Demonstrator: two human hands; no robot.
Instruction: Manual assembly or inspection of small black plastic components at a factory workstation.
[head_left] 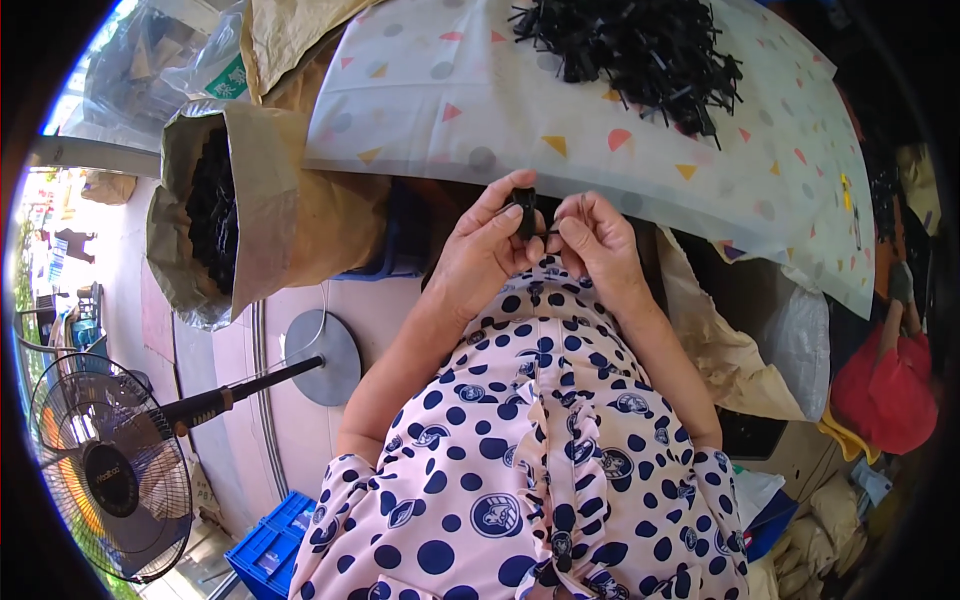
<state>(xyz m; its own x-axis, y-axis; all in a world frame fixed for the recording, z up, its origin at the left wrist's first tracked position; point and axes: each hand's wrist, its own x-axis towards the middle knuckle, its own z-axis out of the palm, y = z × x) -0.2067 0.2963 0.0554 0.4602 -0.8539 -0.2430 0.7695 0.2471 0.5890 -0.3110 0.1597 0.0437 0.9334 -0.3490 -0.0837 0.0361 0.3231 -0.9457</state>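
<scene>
In front of my chest, at the table's near edge, my left hand point(487, 235) grips a small black plastic piece point(524, 208) between thumb and fingers. Close beside it, my right hand point(603, 245) is closed in a pinch. A thin dark strip point(549, 233) runs between the two hands, and my right fingertips meet its end. Whether the strip belongs to the black piece I cannot tell. Beyond my hands a heap of small black plastic pieces point(640, 60) lies on the table, which has a white cloth point(410, 110) with coloured shapes.
To the left stands an open paper sack point(265, 190) full of black pieces, next to a blue bin point(400, 240). A fan point(110, 475) and a blue crate point(272, 545) are lower left. Opened paper sacking point(735, 345) hangs at right, near a person in red point(890, 385).
</scene>
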